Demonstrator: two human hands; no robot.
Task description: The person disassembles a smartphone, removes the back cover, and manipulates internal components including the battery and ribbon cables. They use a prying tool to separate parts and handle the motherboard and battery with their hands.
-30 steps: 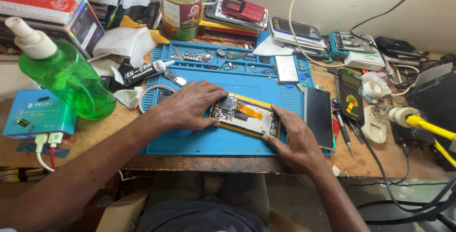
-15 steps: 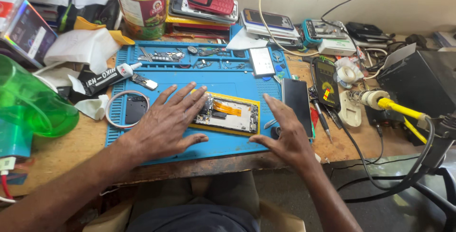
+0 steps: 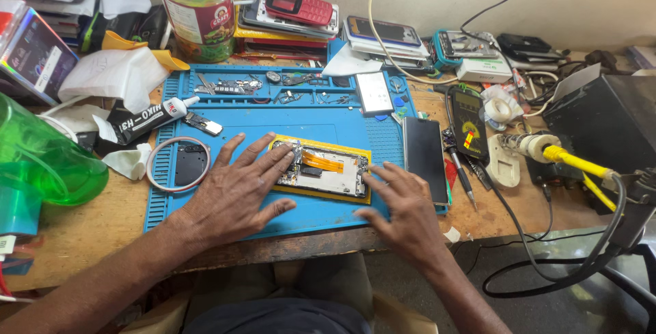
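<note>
Hands lie spread on a blue work mat [image 3: 205, 218] in the head view, the only view given. The left hand [image 3: 236, 194] rests flat with its fingers fanned, the fingertips [image 3: 285, 161] touching the left end of an opened phone [image 3: 328, 170]. The right hand [image 3: 403, 204] is also open, its fingertips [image 3: 372, 180] against the phone's right end. Neither grip is closed on anything; both merely press or steady the phone from its two ends.

The phone lies face down near the middle of the mat, back cover off, with an orange flat cable [image 3: 321, 162] showing across its inner parts and a yellow edge around it. Just to its right, at the mat's right edge, a dark phone screen [image 3: 425, 149] lies flat. To the left of the left hand sits a back cover with a white ring [image 3: 178, 164] on it. A black glue tube [image 3: 147, 121] lies above that, pointing toward the mat's tray section, where small parts and tweezers [image 3: 236, 86] are scattered.

Behind the mat on the wooden bench [image 3: 82, 231] stand a plastic jar [image 3: 198, 12], a stack of phones with a red one [image 3: 299, 7] on top, and a green spray bottle [image 3: 41, 163] at far left. A yellow-handled soldering iron [image 3: 574, 162] rests at right.
</note>
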